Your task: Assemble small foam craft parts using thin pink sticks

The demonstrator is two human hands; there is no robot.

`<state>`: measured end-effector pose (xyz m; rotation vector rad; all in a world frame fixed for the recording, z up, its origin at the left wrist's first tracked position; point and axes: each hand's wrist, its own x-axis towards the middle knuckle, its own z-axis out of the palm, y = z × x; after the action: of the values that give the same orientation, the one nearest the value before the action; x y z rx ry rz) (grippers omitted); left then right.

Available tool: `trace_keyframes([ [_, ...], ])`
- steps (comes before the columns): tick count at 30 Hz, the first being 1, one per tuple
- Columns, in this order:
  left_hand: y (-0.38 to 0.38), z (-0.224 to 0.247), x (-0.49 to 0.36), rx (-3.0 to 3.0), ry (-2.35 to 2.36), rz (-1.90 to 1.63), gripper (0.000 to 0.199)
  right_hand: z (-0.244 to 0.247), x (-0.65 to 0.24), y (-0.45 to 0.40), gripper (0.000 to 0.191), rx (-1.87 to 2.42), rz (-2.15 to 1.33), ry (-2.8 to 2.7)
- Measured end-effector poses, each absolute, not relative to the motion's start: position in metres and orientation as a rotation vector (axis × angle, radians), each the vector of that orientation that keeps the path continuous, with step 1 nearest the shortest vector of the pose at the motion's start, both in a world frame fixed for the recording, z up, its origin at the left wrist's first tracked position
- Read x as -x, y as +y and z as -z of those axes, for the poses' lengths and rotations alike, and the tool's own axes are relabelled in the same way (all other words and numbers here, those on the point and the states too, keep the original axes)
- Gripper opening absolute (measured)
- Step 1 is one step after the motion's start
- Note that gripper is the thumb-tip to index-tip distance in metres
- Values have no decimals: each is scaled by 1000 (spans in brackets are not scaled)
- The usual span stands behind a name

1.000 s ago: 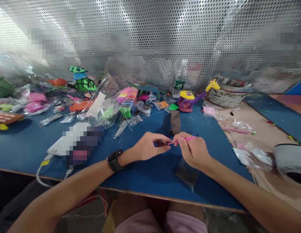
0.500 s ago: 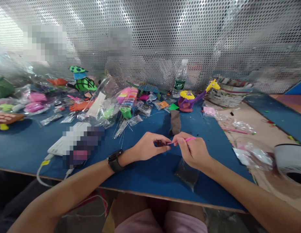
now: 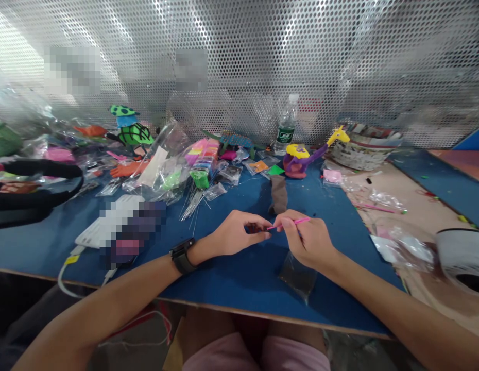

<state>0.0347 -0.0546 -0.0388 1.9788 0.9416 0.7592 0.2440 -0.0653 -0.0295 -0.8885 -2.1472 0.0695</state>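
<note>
- Pink stick (image 3: 302, 220), one: slanted above the front of the desk (image 3: 232, 278), its tip at the fingertips of the left hand.
- Right hand (image 3: 304, 238), one: closed around the stick in a pen-like grip.
- Left hand (image 3: 237, 232), one: thumb and fingers curled together, a small dark bit between them; whether pinched, cannot tell.
- Clear bag (image 3: 298, 278), one: dark contents, flat on the desk just below the right hand.
- Small packet (image 3: 258, 166), one: orange piece inside, towards the back.
- Flat packet (image 3: 332, 176), one: pink piece inside, near the right-hand board.
- Large clear bag (image 3: 172, 180), one: bright green contents.
- Bottle (image 3: 286, 131), one: transparent, green label, white cap, upright.
- Paper-covered basket (image 3: 363, 154), one: contents unclear.
- Grey-brown piece (image 3: 278, 195), one: beyond the hands, well short of the bottle.
- Giraffe-headed figure (image 3: 307, 157), one: yellow and purple, in front of the basket.
- Thin wires (image 3: 192, 203), several: bundled, too overlapped to count.
</note>
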Motion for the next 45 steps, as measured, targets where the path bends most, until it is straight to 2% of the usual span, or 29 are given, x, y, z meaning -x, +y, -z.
trace_keyframes([
  [45, -54, 39, -35, -1931, 943, -805, 28, 30, -244, -65, 37, 836, 2, -2126],
])
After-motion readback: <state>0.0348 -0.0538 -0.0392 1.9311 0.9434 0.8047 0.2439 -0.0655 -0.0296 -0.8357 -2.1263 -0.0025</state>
